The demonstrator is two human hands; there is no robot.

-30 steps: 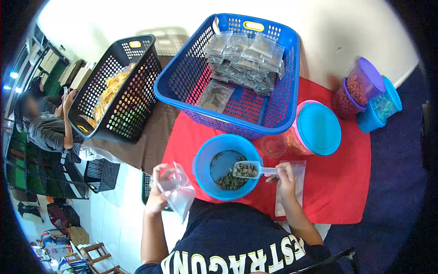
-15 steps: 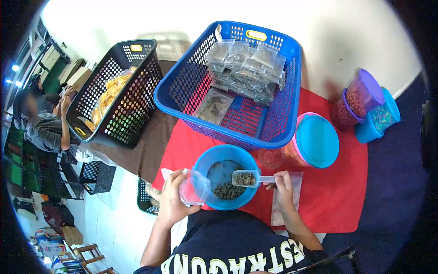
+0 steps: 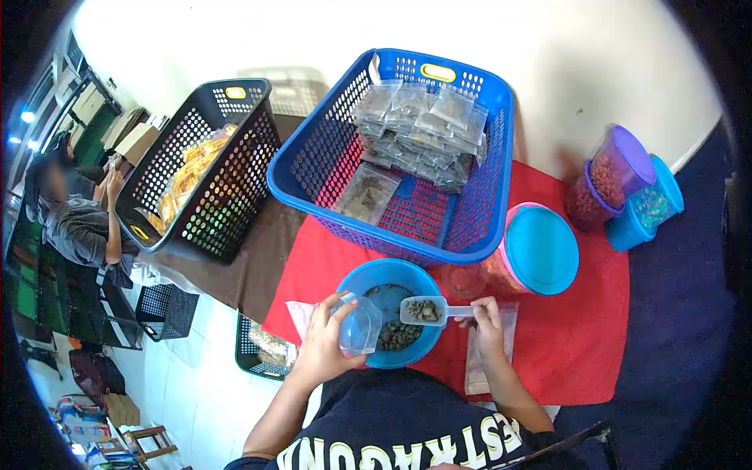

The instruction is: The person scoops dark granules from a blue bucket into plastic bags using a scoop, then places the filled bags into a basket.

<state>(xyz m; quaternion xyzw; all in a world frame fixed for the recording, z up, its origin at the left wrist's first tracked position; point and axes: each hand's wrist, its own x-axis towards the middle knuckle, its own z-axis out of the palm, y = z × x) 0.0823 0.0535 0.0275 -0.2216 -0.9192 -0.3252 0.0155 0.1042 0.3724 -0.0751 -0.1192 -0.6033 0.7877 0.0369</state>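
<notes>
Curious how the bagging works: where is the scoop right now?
Head view, low centre: the scoop, loaded with dark pieces, is held by the right hand over the blue bowl, beside the clear bag in the left hand.

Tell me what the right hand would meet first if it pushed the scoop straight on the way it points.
Likely the open mouth of the clear bag that the left hand holds over the blue bowl. The right hand points its loaded scoop at it; depth is unclear.

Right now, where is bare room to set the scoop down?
Bare red cloth right of teal-lidded tub, this side of the stacked containers. Crowded around blue bowl: left hand with clear bag, right hand with scoop, blue basket behind.
</notes>
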